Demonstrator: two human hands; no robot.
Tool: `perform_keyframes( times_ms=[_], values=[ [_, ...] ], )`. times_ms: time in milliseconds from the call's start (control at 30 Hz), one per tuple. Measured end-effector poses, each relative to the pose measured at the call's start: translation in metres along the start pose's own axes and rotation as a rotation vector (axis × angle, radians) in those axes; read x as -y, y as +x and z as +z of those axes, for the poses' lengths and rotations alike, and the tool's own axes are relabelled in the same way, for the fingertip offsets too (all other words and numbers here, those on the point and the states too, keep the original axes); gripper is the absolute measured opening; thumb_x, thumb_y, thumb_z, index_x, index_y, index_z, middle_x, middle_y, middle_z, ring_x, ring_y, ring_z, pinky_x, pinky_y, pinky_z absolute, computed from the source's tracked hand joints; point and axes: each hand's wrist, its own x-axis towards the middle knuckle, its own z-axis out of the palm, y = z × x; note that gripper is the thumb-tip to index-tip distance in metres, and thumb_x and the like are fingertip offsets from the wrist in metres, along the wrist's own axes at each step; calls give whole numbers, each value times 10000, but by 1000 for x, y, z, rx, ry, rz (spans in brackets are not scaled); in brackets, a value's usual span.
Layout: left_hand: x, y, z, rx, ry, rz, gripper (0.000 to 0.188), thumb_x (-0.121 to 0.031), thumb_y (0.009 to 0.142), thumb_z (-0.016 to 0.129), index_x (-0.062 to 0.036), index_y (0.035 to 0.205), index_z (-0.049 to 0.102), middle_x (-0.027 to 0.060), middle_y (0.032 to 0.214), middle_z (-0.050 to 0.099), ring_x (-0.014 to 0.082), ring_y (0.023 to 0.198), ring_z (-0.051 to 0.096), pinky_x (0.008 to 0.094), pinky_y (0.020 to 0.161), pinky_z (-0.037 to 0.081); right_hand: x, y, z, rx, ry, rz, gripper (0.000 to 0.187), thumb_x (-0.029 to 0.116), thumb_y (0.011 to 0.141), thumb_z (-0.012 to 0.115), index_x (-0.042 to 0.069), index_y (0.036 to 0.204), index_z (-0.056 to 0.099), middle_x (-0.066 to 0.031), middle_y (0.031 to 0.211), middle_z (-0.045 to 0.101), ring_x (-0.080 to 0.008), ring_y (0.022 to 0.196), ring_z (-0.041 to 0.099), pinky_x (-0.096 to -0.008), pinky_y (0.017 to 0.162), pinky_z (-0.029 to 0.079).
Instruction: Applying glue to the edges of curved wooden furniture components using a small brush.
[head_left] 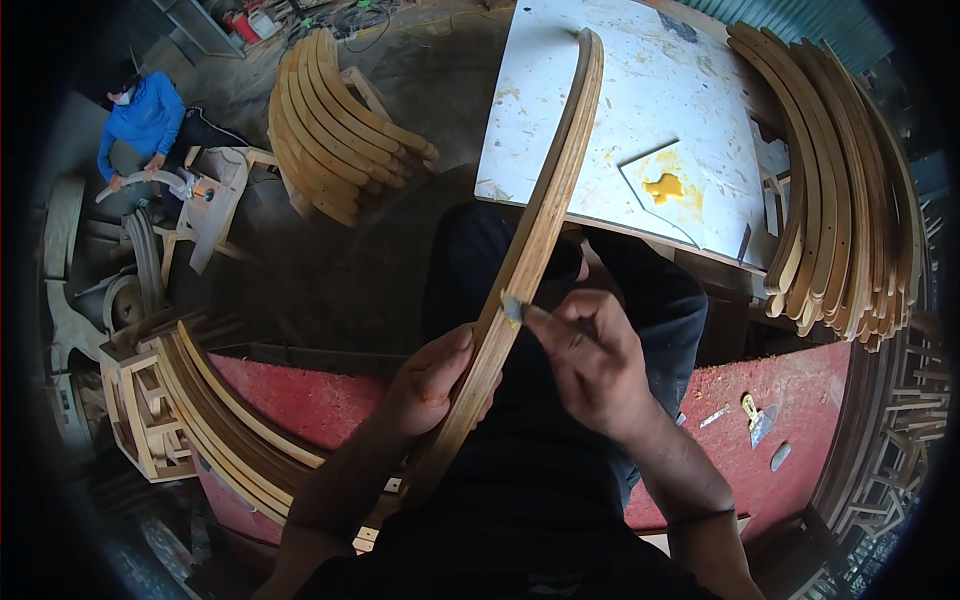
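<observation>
A long curved wooden rail (545,215) slants up from my lap, its far end resting over the white board. My left hand (437,383) is wrapped around its lower part. Pinched in my right hand (590,355) is a small putty knife (513,308), mostly hidden by the fingers, with its blade against the rail's upper face. A little yellowish filler shows at the blade. On the board, a blob of yellow filler (663,188) sits on a thin square plate (650,215).
The stained white board (530,110) is ahead of me. Stacks of curved wooden pieces stand at far left (320,130), right (835,190) and near left (235,420). A scraper (760,423) lies on the red surface (790,385). A co-worker (143,125) handles a curved piece at far left.
</observation>
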Motion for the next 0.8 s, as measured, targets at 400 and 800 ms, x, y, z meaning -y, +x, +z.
perform_keyframes(
  times_ms=[400, 800],
  values=[
    [-2, 1, 0, 0, 86, 28, 519, -381, 1128, 289, -32, 1478, 451, 79, 862, 647, 123, 569, 618, 241, 514, 525, 22, -42, 2, 161, 303, -36, 336, -77, 855, 723, 40, 1169, 757, -71, 1042, 544, -167, 859, 609, -272, 665, 515],
    [6, 6, -8, 15, 72, 74, 469, -408, 1125, 342, -78, 1401, 530, 54, 852, 635, 135, 660, 631, 281, 585, 536, 21, -24, 3, 66, -147, -309, 430, -72, 787, 728, 28, 1204, 742, -89, 1012, 549, -205, 898, 612, -288, 710, 528]
  ],
)
